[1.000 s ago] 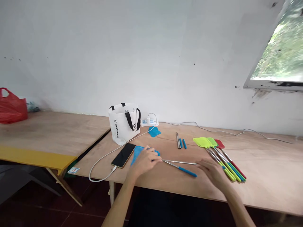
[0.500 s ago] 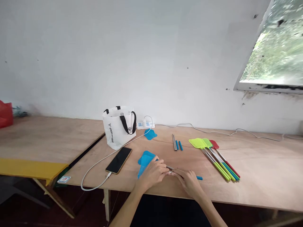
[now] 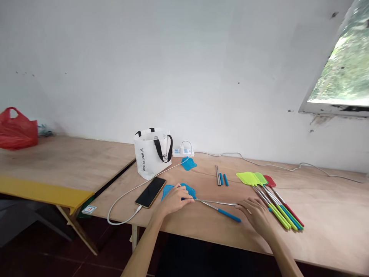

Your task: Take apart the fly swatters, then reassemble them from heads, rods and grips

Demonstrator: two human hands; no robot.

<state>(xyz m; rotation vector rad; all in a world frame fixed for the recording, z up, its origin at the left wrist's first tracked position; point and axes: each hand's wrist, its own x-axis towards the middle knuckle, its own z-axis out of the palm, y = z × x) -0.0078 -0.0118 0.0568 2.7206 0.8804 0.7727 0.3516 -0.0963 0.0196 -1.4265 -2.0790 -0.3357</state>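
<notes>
Between my hands stretches a thin metal rod (image 3: 217, 202) of a blue fly swatter, lying low over the table. My left hand (image 3: 175, 200) is closed around the swatter where the rod meets its blue mesh head (image 3: 188, 189). My right hand (image 3: 255, 213) grips the other end, and a bit of blue handle shows past its fingers. Crossing beneath the rod, a second swatter lies on the table with its blue handle (image 3: 229, 215) toward me. Its head is partly hidden by my left hand, beside another blue mesh patch (image 3: 167, 189).
To the right lie several green, blue and red fly swatters (image 3: 276, 200). Metal tubes (image 3: 218, 176) and blue handles (image 3: 226, 180) sit mid-table, near a loose blue swatter head (image 3: 189, 164). A phone (image 3: 150, 192) on a white cable, a white bag (image 3: 151, 157) and a power strip (image 3: 183, 152) stand left.
My hands have moved apart, the right one to the right and the left one to the left. More metal rod now shows between them, and the second swatter's blue handle is uncovered.
</notes>
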